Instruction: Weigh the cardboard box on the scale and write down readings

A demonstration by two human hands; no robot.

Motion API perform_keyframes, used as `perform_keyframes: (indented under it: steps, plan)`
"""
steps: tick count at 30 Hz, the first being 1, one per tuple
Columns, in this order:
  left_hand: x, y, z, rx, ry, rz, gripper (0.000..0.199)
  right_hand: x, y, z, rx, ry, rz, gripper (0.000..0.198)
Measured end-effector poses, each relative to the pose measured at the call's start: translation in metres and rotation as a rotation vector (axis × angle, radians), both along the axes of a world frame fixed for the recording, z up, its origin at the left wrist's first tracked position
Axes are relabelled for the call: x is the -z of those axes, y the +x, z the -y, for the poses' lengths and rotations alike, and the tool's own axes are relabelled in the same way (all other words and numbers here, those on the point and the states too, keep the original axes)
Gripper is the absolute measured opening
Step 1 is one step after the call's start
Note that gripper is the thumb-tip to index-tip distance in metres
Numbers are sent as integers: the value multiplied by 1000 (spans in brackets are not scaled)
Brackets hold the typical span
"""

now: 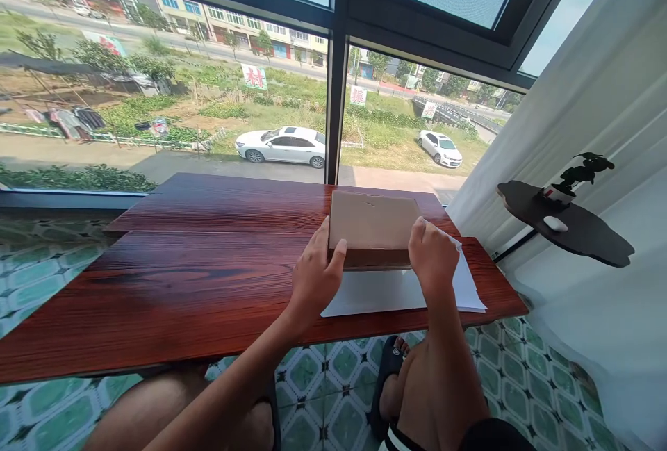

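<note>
A brown cardboard box (374, 222) with a closed lid is held between my two hands, over the right half of the wooden table. My left hand (317, 267) grips its left side, thumb at the near left corner. On the opposite side my right hand (432, 253) grips it, with its fingers partly hidden behind the box. White paper sheets (380, 298) lie beneath and to the right of the box. Whether the box rests on the paper or is lifted slightly, I cannot tell.
The dark red wooden table (198, 291) stretches far to the left. A large window (338, 89) stands behind it. At the right, a small dark side table (588, 232) carries a potted plant (560, 190) and a white stone-like object (555, 224), beside a white curtain (526, 138).
</note>
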State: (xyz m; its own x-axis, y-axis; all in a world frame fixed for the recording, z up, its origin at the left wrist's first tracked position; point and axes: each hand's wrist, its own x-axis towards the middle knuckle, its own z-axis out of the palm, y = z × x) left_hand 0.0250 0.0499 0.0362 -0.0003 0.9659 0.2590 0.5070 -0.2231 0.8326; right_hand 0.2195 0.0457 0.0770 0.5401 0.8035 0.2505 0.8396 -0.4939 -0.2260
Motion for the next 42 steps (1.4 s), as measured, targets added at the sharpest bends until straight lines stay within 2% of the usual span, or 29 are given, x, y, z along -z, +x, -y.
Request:
perform_keyframes:
  steps: [5,10,18,23,29,35,42]
  plan:
    - [-14,-16,0,-101,36,-79,69,0,-13,3,-57,36,-34,54]
    - [-29,-34,3,-211,90,-174,70,1,-25,7,-176,88,-126,51]
    - [-52,-58,7,-405,303,-349,61,13,-49,4,-365,105,-266,45]
    - [-62,-70,13,-493,347,-448,57,18,-61,5,-504,116,-365,45]
    - [-69,-80,18,-552,386,-524,55,25,-68,5,-647,89,-515,55]
    - [-71,-91,18,-625,408,-583,55,37,-81,1,-738,72,-566,50]
    - [-67,-98,15,-623,358,-659,55,52,-85,-2,-791,37,-607,46]
